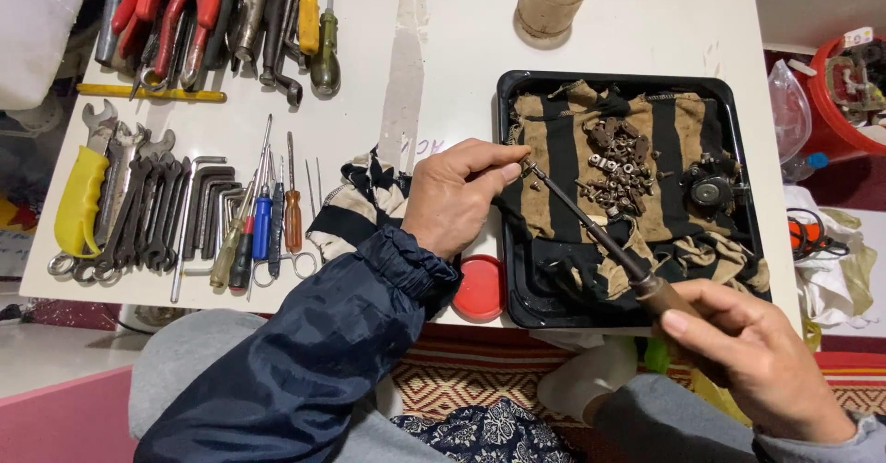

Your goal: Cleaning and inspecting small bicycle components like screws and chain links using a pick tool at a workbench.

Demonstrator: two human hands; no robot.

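Screwdriver (591, 228) looks stiff and light; we clamp its wooden handle in our right hand (761, 357), left hand (457, 195) fingertips pinching the tip

Glossy black plastic tray (517, 308); striped woven cloth (563, 154); rusty metal screws (616, 172).

Screws (616, 175) on cloth (554, 149) in tray (517, 306)

Home repair workbench, rows of wrenches (138, 209), pliers (175, 20), screwdrivers (263, 223)
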